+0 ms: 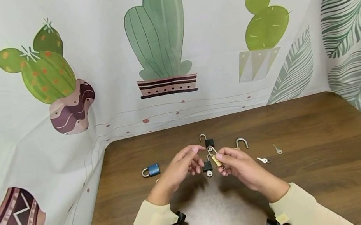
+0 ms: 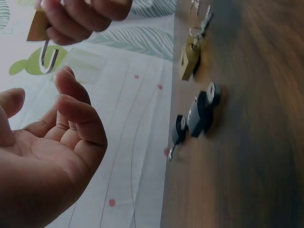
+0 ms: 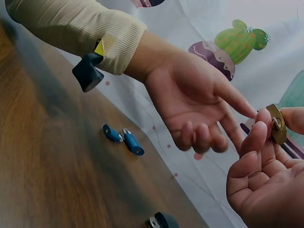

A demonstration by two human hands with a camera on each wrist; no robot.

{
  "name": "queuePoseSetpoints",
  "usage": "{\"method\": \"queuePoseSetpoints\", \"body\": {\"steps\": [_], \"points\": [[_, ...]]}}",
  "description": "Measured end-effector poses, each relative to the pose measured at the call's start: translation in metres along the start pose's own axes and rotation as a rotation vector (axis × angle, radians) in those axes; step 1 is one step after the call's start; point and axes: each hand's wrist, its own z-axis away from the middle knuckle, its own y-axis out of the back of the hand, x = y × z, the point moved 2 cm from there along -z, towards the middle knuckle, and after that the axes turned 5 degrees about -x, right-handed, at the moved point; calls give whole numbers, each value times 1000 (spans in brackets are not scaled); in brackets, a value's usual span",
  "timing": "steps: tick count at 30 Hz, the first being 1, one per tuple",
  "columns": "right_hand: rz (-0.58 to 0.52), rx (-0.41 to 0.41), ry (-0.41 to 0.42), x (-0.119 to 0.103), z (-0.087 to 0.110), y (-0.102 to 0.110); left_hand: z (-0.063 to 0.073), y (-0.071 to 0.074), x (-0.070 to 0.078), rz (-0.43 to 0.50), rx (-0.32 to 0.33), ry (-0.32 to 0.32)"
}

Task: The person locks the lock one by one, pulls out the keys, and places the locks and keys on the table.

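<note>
My right hand (image 1: 240, 166) pinches a small brass padlock (image 1: 216, 160) between thumb and fingers, above the table. Its silver shackle (image 2: 47, 59) hangs open like a hook in the left wrist view. My left hand (image 1: 183, 165) is raised beside it, fingers loosely bent and holding nothing; the fingertips come close to the shackle. Below the hands lies a black padlock (image 1: 207, 166) with a key (image 1: 209, 173) in it, its shackle raised. Behind it is another black padlock (image 1: 209, 143) with an open shackle. The right wrist view shows the brass lock's keyhole end (image 3: 278, 124).
Left of the hands lies a blue padlock (image 1: 153, 170), with a second blue one (image 3: 112, 133) seen in the right wrist view. Another brass padlock (image 2: 190, 61), shackle open, lies partly behind my right hand. Loose keys (image 1: 263, 160) lie to the right. A printed cloth (image 1: 224, 97) hangs behind.
</note>
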Motion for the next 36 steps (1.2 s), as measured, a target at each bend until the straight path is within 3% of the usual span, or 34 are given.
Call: {"method": "queuePoseSetpoints", "body": {"steps": [8,15,21,36], "points": [[-28,-23,37,-2,-7,-8,-7,-10,5,32,-5,-33],[-49,-52,65,-1,-14,-11,-11,-10,9,57,20,-26],[-64,-55,56,-4,-16,-8,-13,-13,11,69,2,-53],[-45,-48,56,0,-16,-5,-11,-12,8,48,53,-75]]}}
